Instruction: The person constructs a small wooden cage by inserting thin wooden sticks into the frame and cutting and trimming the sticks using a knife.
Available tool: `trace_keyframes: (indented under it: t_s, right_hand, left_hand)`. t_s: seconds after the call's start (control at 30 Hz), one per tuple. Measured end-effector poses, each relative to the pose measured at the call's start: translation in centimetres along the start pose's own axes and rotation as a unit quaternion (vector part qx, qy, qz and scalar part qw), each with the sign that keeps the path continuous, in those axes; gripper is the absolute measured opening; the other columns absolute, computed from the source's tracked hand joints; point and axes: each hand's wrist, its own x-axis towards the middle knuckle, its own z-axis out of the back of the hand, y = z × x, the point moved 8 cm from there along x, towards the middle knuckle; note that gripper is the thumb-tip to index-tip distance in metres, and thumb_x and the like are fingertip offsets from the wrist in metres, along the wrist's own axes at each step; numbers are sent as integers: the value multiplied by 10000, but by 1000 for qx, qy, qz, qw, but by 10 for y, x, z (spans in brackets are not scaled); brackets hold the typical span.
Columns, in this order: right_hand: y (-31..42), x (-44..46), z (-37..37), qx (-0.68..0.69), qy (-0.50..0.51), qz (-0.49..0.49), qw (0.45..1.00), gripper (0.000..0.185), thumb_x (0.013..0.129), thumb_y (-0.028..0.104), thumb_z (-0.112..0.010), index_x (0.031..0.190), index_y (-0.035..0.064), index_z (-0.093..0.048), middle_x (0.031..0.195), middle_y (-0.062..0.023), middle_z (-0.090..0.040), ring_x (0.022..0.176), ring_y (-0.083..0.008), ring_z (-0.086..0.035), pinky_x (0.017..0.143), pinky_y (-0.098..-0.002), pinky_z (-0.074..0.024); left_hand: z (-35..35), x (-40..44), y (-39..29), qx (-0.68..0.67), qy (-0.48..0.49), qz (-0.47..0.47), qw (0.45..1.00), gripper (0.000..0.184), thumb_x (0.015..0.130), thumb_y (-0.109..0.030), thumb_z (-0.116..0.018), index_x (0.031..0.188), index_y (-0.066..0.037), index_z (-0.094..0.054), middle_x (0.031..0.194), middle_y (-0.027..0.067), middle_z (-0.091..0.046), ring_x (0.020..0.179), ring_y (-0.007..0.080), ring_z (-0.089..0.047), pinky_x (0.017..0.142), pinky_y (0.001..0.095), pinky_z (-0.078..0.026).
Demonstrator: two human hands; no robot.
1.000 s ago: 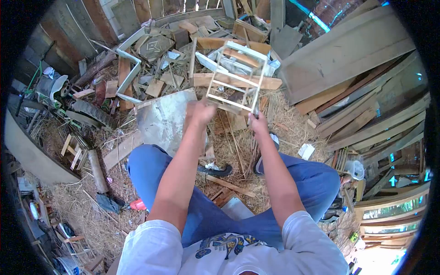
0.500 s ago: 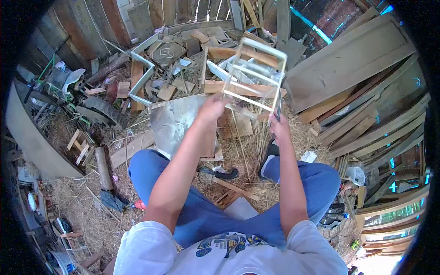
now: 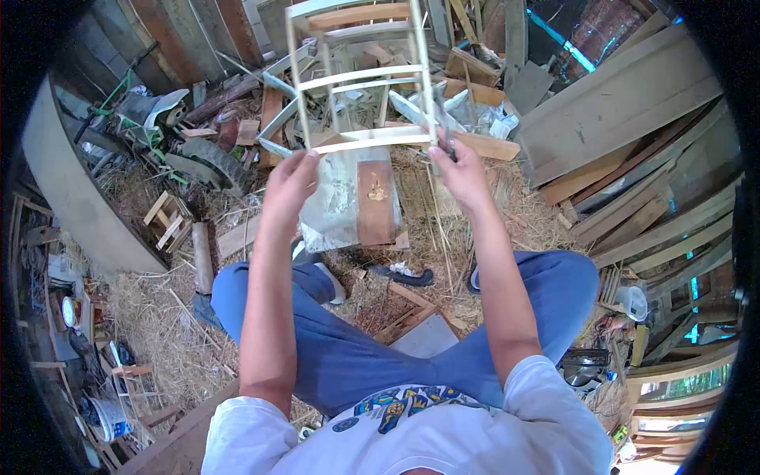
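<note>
A pale wooden frame with several crossbars (image 3: 364,75) is held up in front of me, its near bar level with my fingers. My left hand (image 3: 293,178) grips its near left corner, fingers closed round the wood. At the near right corner my right hand (image 3: 459,162) is closed on the frame, and a dark, narrow object (image 3: 449,142) shows by its fingers, too blurred to name. Below the frame lies a whitish worn board (image 3: 328,214) with a brown wooden piece (image 3: 376,202) on it.
Scrap wood (image 3: 475,71) is heaped at the back. Large planks (image 3: 625,111) lean at the right. A small wheeled machine (image 3: 150,111) stands at the left beside a curved panel (image 3: 87,198). Between my legs lies a grey board (image 3: 426,336). Straw covers the ground.
The frame has moved left and closer, and now appears larger and squarer to me. My left hand has shifted left with it, still gripping; the view has turned slightly.
</note>
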Motion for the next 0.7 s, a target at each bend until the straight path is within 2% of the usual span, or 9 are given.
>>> trace_keyframes:
  t_s: [0.03, 0.13, 0.23, 0.27, 0.33, 0.37, 0.5, 0.6, 0.7]
  right_hand:
    - [-8, -2, -14, -15, 28, -27, 999, 379, 943, 177, -689, 1305, 72, -646, 1051, -11, -706, 935, -78, -595, 859, -256, -474]
    - [-21, -10, -56, -20, 64, 3, 998, 364, 945, 182, -687, 1293, 77, -654, 1064, -33, -716, 972, -98, -603, 889, -277, -472]
    - [-41, -17, -91, -3, 107, -9, 994, 344, 950, 178, -681, 1275, 68, -661, 1094, -66, -719, 1023, -122, -609, 929, -296, -462]
    - [-47, -18, -99, 4, 120, -18, 993, 339, 951, 176, -679, 1271, 64, -662, 1103, -74, -719, 1036, -127, -610, 939, -300, -459]
    - [-55, -23, -111, 39, 142, -22, 989, 338, 952, 167, -677, 1274, 66, -661, 1124, -66, -714, 1048, -125, -605, 943, -289, -455]
    - [-59, -26, -116, 52, 150, -26, 987, 338, 952, 164, -677, 1275, 67, -660, 1132, -63, -712, 1053, -124, -604, 944, -286, -454]
    - [-83, -30, -132, 54, 160, -84, 982, 359, 954, 162, -678, 1292, 45, -645, 1105, -39, -705, 991, -119, -602, 913, -278, -462]
    - [-99, -34, -144, 46, 163, -111, 979, 370, 956, 162, -677, 1300, 33, -636, 1044, -26, -698, 924, -107, -595, 867, -270, -473]
    - [-108, -47, -156, 55, 161, -140, 975, 378, 957, 163, -674, 1307, 27, -630, 981, -17, -689, 873, -99, -587, 823, -264, -478]
  left_hand:
    - [15, -4, 4, 11, -8, 25, 1000, 661, 956, -438, -635, 1391, 41, -501, 1279, 170, -604, 1185, 251, -586, 973, 389, -488]
    - [45, -21, 9, 38, -45, 55, 997, 633, 953, -437, -635, 1359, 40, -543, 1227, 150, -625, 1069, 224, -623, 901, 369, -513]
    - [80, -18, 38, 120, -70, 62, 988, 565, 955, -440, -635, 1259, 36, -620, 1055, 96, -644, 895, 165, -585, 752, 328, -515]
    - [90, -19, 47, 121, -77, 66, 988, 565, 955, -440, -635, 1259, 36, -620, 1055, 96, -644, 895, 165, -585, 752, 328, -515]
    - [101, -27, 60, 93, -58, 94, 990, 597, 963, -468, -619, 1360, -25, -563, 1246, 139, -610, 999, 261, -645, 850, 367, -553]
    - [107, -30, 66, 89, -70, 108, 988, 561, 967, -453, -623, 1331, -29, -579, 1125, 106, -649, 903, 206, -657, 776, 328, -563]
    - [115, -36, 83, 78, -85, 124, 986, 475, 974, -387, -626, 1217, 21, -641, 851, 66, -606, 740, 136, -574, 621, 276, -524]
    - [124, -29, 92, 144, -66, 105, 982, 455, 992, -399, -595, 1264, -36, -638, 954, 58, -671, 810, 145, -636, 709, 282, -539]
    - [134, -23, 88, 206, -95, 62, 972, 426, 985, -363, -610, 1227, -16, -666, 948, 66, -694, 793, 144, -621, 699, 295, -522]
